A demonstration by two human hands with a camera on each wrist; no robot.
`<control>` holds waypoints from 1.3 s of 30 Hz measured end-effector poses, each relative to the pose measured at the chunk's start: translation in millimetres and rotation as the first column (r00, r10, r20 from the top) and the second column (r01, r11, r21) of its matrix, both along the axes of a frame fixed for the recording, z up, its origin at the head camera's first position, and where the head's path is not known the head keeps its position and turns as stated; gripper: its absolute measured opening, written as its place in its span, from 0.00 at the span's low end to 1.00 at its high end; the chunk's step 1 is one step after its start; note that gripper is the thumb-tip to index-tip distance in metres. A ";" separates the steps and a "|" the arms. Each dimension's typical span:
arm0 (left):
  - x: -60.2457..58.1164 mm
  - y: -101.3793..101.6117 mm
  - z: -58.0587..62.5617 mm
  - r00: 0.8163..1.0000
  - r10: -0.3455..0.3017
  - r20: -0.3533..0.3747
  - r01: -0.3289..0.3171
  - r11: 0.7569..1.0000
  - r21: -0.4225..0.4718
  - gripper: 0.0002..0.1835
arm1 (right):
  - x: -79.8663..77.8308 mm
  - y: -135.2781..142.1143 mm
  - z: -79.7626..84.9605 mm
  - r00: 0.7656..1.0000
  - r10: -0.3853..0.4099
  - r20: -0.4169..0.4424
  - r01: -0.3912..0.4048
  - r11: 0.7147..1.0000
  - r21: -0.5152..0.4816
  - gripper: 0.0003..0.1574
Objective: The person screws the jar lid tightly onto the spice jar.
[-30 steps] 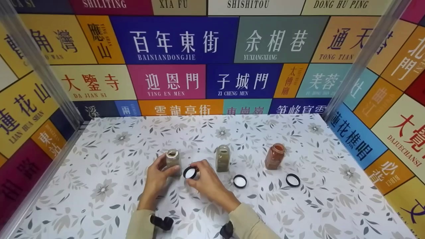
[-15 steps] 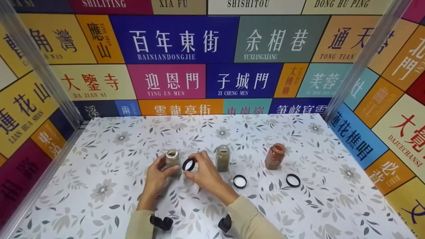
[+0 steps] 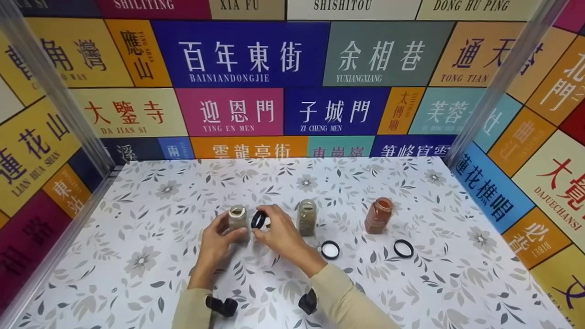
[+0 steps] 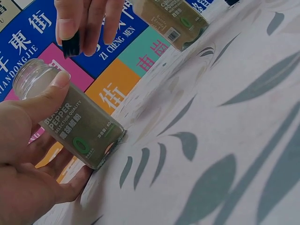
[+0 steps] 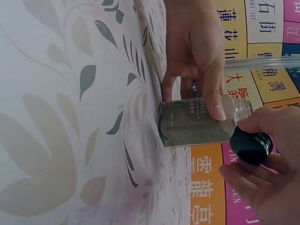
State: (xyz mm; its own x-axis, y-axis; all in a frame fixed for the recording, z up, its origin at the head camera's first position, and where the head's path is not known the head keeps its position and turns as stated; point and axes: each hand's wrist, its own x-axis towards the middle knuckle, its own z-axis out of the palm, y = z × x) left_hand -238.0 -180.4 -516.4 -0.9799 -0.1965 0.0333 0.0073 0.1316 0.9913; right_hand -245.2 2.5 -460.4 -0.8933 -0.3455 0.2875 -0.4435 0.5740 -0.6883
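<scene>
My left hand (image 3: pixel 218 237) grips an uncapped glass jar of black pepper powder (image 4: pixel 82 126), which stands upright on the patterned cloth. Its thumb lies across the label in the left wrist view. Just right of the jar's mouth, my right hand (image 3: pixel 279 230) pinches a black screw lid (image 3: pixel 258 220) between thumb and fingers, tilted on edge. In the right wrist view the lid (image 5: pixel 251 145) is close beside the jar's threaded neck (image 5: pixel 242 108). A second uncapped jar (image 3: pixel 306 219) of brownish-green powder stands right of that hand.
Farther right stands an uncapped jar of reddish powder (image 3: pixel 379 215). Two black lids with white liners lie on the cloth, one lid (image 3: pixel 330 250) before the middle jar, another lid (image 3: pixel 403 248) before the red one. A sign-printed wall (image 3: pixel 242 112) rises behind the table.
My right hand has lifted the lid up and slightly left toward the jar's mouth and turned it, so its white liner no longer shows. The left hand and jar have stayed put.
</scene>
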 end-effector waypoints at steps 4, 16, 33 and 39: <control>-0.8 0.8 -1.2 1.000 0.004 -0.009 -0.004 1.000 0.014 0.38 | -1.4 -1.8 2.7 1.000 0.008 -0.012 -0.008 1.000 -0.003 0.32; -1.6 -0.9 -1.7 1.000 0.005 0.022 -0.005 1.000 0.001 0.40 | -7.0 -5.5 7.4 0.997 0.073 0.016 -0.072 0.997 -0.031 0.38; -1.3 -0.7 -2.3 1.000 -0.002 -0.020 0.003 1.000 0.007 0.36 | -12.7 -15.0 9.8 0.993 0.089 -0.082 -0.095 0.992 -0.083 0.27; -0.6 0.0 -0.4 1.000 -0.001 -0.025 0.001 1.000 0.011 0.36 | -13.2 -22.1 11.7 0.990 0.083 -0.112 -0.087 0.996 -0.029 0.27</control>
State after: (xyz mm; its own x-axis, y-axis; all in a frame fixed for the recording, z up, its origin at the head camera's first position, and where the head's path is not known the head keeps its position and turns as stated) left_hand -238.6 -180.4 -516.8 -0.9791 -0.1958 0.0552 0.0318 0.1209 0.9922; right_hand -258.4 -19.6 -448.7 -0.8231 -0.4076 0.3954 -0.5642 0.5085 -0.6505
